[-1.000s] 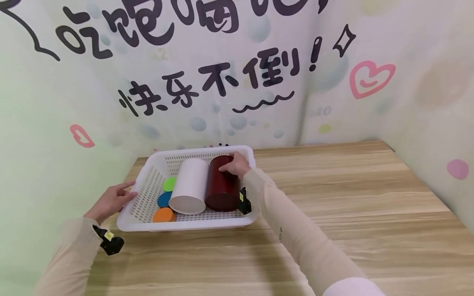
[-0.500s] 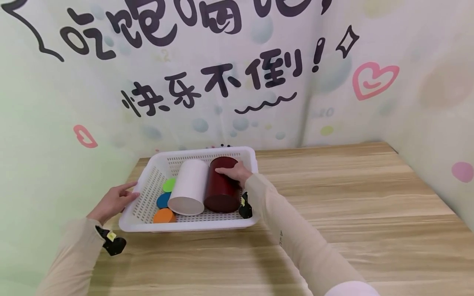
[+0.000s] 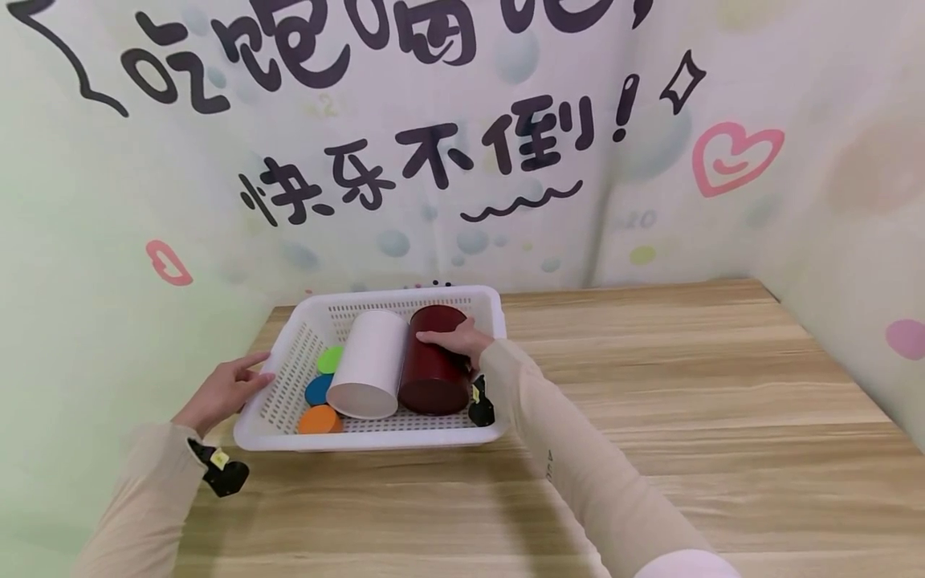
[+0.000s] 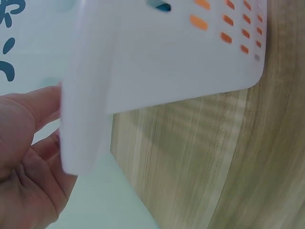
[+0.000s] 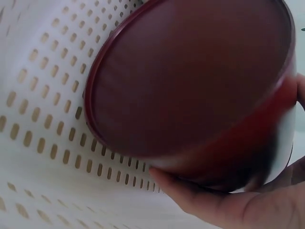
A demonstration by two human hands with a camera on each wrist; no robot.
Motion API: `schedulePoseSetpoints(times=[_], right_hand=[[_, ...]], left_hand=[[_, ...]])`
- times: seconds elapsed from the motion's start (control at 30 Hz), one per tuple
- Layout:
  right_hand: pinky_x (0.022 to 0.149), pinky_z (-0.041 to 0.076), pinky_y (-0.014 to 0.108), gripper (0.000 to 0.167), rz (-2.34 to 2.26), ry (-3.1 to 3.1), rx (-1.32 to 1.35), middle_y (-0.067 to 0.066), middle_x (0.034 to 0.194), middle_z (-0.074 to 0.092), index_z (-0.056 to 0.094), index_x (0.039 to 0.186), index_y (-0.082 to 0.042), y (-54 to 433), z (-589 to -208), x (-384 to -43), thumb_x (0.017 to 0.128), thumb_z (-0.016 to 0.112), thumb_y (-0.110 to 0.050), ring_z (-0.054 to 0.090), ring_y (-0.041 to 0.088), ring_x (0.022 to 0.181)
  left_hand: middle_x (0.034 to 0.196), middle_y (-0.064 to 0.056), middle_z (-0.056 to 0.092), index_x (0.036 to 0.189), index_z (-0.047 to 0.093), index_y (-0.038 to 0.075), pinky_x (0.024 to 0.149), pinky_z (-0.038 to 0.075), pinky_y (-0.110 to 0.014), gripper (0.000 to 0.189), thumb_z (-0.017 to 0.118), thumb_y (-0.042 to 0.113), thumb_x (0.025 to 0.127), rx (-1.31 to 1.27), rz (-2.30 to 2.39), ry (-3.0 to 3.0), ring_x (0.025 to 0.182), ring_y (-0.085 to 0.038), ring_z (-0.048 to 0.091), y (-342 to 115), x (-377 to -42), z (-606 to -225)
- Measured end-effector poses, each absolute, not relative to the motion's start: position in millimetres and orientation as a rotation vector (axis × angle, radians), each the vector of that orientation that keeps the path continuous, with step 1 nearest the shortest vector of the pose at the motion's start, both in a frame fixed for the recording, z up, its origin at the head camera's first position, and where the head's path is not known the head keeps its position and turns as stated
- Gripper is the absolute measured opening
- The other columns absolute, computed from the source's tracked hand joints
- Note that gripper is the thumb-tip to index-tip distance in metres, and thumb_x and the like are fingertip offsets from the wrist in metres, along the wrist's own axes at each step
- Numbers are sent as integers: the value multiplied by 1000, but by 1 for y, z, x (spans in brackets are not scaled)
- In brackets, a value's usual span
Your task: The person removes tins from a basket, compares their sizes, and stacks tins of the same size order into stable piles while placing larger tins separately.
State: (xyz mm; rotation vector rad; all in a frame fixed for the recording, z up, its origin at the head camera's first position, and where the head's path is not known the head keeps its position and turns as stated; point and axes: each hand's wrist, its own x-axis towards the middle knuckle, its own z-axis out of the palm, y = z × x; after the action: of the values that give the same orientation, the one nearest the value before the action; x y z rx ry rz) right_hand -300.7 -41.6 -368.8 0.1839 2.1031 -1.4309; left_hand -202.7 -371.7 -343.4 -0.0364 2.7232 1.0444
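One white perforated basket [image 3: 368, 441], on the left part of a wood-grain tabletop [image 3: 686, 417]. Contents: one dark red cylinder [image 3: 432, 369], on its side in the right half, end toward the near rim; one white cylinder [image 3: 372, 349], on its side immediately left of it, whether in contact hard to tell; three small round pieces along the left, green [image 3: 330, 360] farthest, blue [image 3: 316, 391] in the middle, orange [image 3: 319, 420] nearest, the blue partly hidden by the white cylinder. Hands, two, long-sleeved: the right hand [image 3: 462, 340] grips the dark red cylinder, thumb across its top, fingers down the side by the basket's right wall; the left hand [image 3: 222, 393] rests relaxed fingers against the left rim. Obstructions: the white cylinder, between the round pieces and the red one. Behind: a printed wall [image 3: 506, 257] with black lettering [image 3: 436, 160].
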Motion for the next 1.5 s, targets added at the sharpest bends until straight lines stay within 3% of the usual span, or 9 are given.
schedulePoseSetpoints(times=[0.27,0.63,0.9,1.17,1.5], right_hand=[[78,38,57,107,-1527,2070,177,15,127,34,-4,140,-13,-37,-369,-301,69,67,-48,40,34,113],[78,39,52,86,-1660,2024,-3,9,124,38,16,136,-17,-35,-344,-297,72,67,-43,42,29,109],[72,43,48,80,-1663,2036,-133,4,116,42,20,134,-21,-27,-328,-292,72,68,-39,48,26,101],[71,46,42,73,-1673,1980,-250,9,116,46,25,132,-22,-7,-303,-273,74,69,-33,54,28,96],[72,47,41,78,-1773,1960,-287,16,116,45,18,137,-27,27,-283,-248,76,67,-29,55,30,95]], left_hand=[[99,-21,52,137,19,-6,66,47,-28,59,46,23,93,-36,1036,2734,76,-20,54,-369,-203,-344],[103,-25,50,137,18,-6,67,47,-29,61,47,25,93,-87,1027,2725,77,-20,54,-369,-202,-344],[101,-25,50,137,19,-6,65,46,-27,61,47,26,92,-92,1002,2746,77,-20,53,-369,-203,-345],[100,-25,50,136,18,-6,64,47,-28,63,47,28,92,-82,1018,2742,76,-20,54,-369,-201,-344],[101,-25,50,138,16,-5,64,47,-29,62,45,27,93,-64,1040,2737,76,-20,55,-368,-200,-342]])
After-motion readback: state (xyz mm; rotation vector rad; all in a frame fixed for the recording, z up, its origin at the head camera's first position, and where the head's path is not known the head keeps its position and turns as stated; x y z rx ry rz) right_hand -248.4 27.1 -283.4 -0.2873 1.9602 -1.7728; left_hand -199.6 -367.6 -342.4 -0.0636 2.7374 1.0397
